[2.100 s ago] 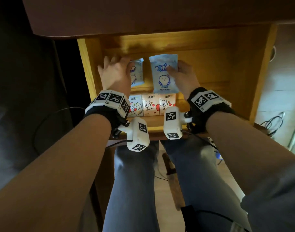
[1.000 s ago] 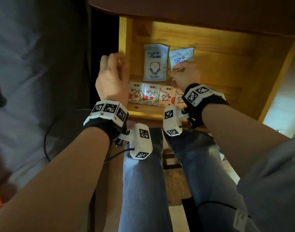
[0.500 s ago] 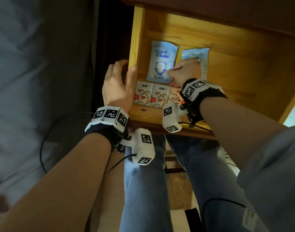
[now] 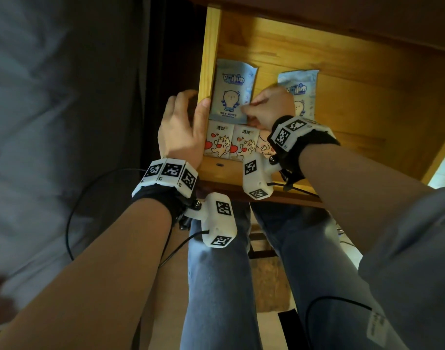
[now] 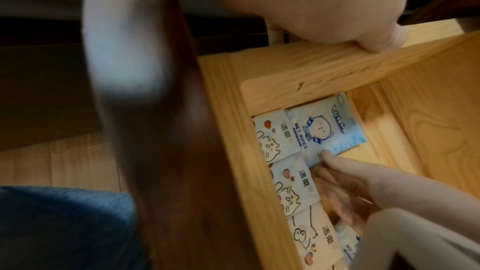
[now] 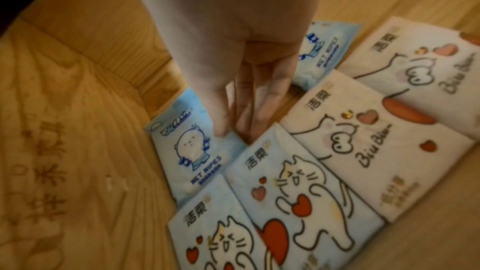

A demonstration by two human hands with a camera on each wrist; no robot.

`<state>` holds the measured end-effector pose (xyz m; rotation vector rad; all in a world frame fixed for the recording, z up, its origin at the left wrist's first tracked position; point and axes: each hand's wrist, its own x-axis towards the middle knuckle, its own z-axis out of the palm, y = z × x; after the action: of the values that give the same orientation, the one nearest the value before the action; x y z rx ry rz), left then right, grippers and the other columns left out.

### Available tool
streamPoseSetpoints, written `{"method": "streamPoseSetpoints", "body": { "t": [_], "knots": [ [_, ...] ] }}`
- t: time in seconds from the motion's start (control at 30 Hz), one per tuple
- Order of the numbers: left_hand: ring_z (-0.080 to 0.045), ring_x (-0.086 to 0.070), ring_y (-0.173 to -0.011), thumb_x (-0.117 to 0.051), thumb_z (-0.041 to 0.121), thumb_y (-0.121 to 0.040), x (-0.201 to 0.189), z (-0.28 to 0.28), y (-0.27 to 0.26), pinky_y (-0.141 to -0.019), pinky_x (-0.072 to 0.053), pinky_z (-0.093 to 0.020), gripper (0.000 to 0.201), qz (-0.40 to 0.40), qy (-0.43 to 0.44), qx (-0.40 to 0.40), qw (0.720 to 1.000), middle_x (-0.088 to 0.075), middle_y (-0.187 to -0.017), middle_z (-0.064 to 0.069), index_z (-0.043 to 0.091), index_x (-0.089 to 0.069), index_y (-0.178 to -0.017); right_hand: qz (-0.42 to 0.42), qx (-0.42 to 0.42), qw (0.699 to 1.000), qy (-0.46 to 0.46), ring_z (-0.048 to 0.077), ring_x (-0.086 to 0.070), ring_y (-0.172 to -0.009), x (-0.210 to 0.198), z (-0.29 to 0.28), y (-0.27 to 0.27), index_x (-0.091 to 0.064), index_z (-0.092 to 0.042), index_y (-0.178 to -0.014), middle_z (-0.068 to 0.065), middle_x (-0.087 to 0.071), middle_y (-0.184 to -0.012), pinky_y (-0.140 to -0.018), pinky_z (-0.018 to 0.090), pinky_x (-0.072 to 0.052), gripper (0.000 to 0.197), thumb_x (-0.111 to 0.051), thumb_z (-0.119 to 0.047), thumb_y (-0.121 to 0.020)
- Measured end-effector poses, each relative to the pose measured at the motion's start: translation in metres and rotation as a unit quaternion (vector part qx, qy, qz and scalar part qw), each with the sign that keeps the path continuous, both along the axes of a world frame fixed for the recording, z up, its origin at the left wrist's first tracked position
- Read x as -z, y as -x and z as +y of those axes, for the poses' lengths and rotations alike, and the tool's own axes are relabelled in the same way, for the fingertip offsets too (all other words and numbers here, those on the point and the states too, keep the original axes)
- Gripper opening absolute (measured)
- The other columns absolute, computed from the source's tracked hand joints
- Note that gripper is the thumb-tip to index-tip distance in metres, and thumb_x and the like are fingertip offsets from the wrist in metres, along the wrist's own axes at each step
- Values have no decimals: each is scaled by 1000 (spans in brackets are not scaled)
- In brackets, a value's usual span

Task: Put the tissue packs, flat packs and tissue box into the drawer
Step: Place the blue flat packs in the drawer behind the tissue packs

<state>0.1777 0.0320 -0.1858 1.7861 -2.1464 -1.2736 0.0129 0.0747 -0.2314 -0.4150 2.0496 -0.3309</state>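
Observation:
The wooden drawer (image 4: 209, 59) stands pulled out. Two flat blue wet-wipes packs lie in it: one (image 4: 231, 92) against the left wall, the other (image 4: 302, 94) further right. Several tissue packs (image 4: 242, 145) with cat prints line the front wall in a row, also seen in the right wrist view as tissue packs (image 6: 298, 192). My right hand (image 4: 249, 109) touches the left wipes pack (image 6: 192, 151) at its lower right corner with straight fingertips (image 6: 221, 130). My left hand (image 4: 191, 102) grips the drawer's left wall (image 5: 311, 65), thumb on its rim. No tissue box is in view.
The dark desk top (image 4: 317, 11) overhangs the back of the drawer. The right half of the drawer bottom (image 4: 380, 122) is bare wood. My legs in jeans (image 4: 216, 286) are under the drawer front. A black cable (image 4: 72, 223) loops at the left beside grey fabric (image 4: 39, 122).
My left hand has left the left wipes pack and taken the drawer's left wall. My right hand moved from the right pack to the left one, which now lies against the wall.

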Motion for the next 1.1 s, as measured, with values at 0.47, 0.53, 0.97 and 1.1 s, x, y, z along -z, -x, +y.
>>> {"method": "streamPoseSetpoints", "body": {
  "t": [0.47, 0.53, 0.97, 1.1],
  "knots": [
    [-21, -55, -100, -36, 34, -98, 0, 2, 21, -75, -32, -18, 37, -10, 32, -65, 997, -56, -117, -13, 9, -52, -119, 185, 145, 972, 9, 16, -60, -81, -14, 56, 33, -56, -9, -105, 2, -63, -95, -55, 17, -41, 32, -64, -29, -82],
    [-22, -56, -98, -35, 34, -98, 1, 5, 22, -72, -31, -16, 37, -5, 43, -71, 997, -57, -115, -14, 8, -52, -118, 191, 176, 966, -17, 21, -61, -94, -11, 64, 38, -48, -11, -116, 7, -60, -115, -62, 22, -41, 43, -65, -30, -81],
    [-22, -56, -98, -34, 33, -98, 4, 10, 27, -72, -33, -21, 37, -24, 46, -93, 994, -56, -115, -13, 8, -51, -118, 89, 117, 989, -34, 8, -51, -71, -1, 66, 37, -51, -8, -110, 0, -57, -97, -48, 16, -36, 41, -69, -29, -79],
    [-23, -55, -99, -33, 34, -99, 5, 9, 27, -72, -32, -21, 37, -31, 40, -90, 995, -56, -117, -13, 8, -51, -119, 78, 79, 993, -31, 11, -53, -80, 2, 56, 32, -53, -8, -108, -2, -55, -95, -49, 14, -36, 41, -71, -28, -77]
  ]
}}
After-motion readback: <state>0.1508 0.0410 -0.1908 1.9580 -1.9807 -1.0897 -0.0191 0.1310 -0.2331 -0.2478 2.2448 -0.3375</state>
